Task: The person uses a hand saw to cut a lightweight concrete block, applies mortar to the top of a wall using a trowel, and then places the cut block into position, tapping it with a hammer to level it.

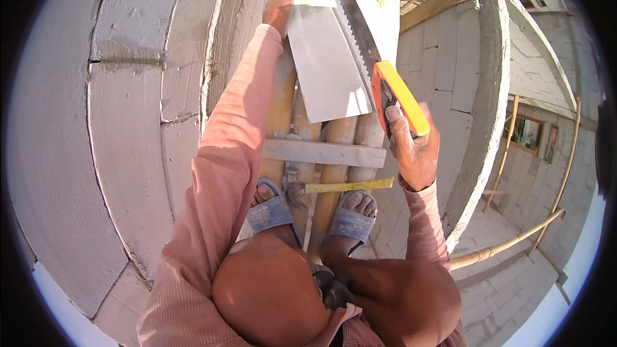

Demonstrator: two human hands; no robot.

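Note:
My right hand (pixel 416 148) is wrapped round the orange and black handle of a handsaw (pixel 400 98). Its toothed blade runs up and away from the handle, along the right side of a pale grey slab (pixel 324 58). At the slab's far left edge my left hand (pixel 277 8) grips it, thumb pointing up; some of the fingers are hidden. The slab lies lengthwise over bamboo poles, partly in bright sun. Whether the teeth bite into it, I cannot tell.
Bamboo poles (pixel 337 132) bear my sandalled feet and a short wooden crosspiece (pixel 324 152). A yellow-handled hammer-like tool (pixel 350 186) lies by my feet. Grey block walls rise at the left (pixel 132 148) and right (pixel 443 67). A bamboo rail (pixel 508 244) stands lower right.

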